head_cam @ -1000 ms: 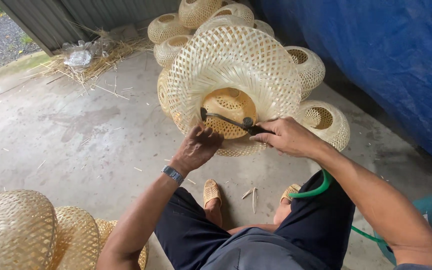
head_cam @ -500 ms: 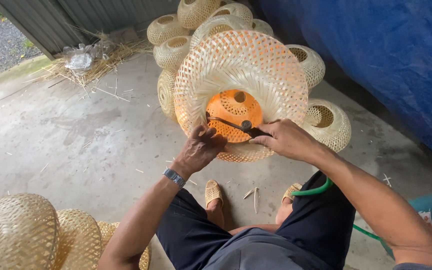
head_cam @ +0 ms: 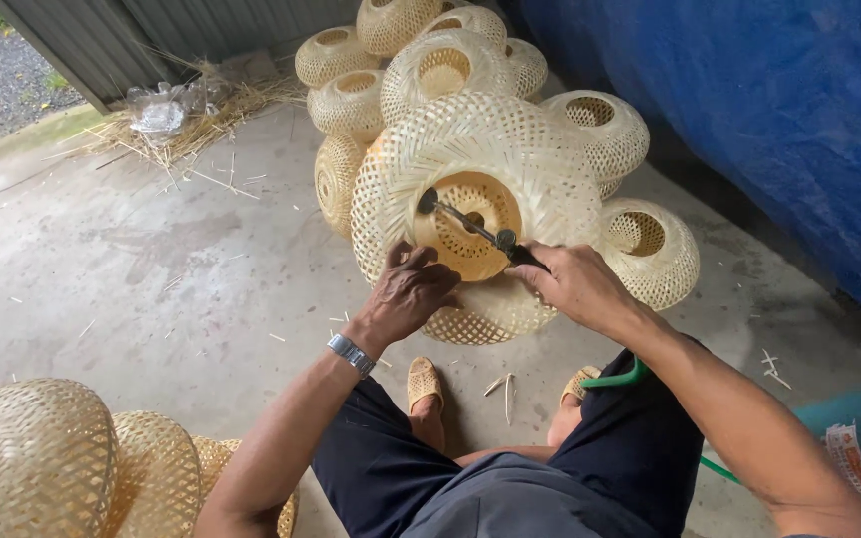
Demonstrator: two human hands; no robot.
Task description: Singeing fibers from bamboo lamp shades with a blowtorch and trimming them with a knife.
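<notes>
A large round woven bamboo shade (head_cam: 510, 149) stands tilted toward me, its round opening facing me. My left hand (head_cam: 408, 292) grips its lower left rim and wears a metal watch at the wrist. My right hand (head_cam: 572, 284) is closed on a dark metal torch nozzle (head_cam: 465, 221) whose tip reaches into the opening. A green hose (head_cam: 618, 379) runs from under my right forearm toward the lower right. I sit with knees apart, feet in woven sandals.
Several finished bamboo shades (head_cam: 391, 60) are piled behind the one I hold, against a blue tarpaulin (head_cam: 769, 110). More shades (head_cam: 42, 463) lie at the lower left. Straw and plastic litter (head_cam: 176, 115) sit by a corrugated wall. The floor is concrete.
The shade has been turned in my hands. An orange glow that lit its inside half a second ago is gone. The nozzle now points up-left into the opening.
</notes>
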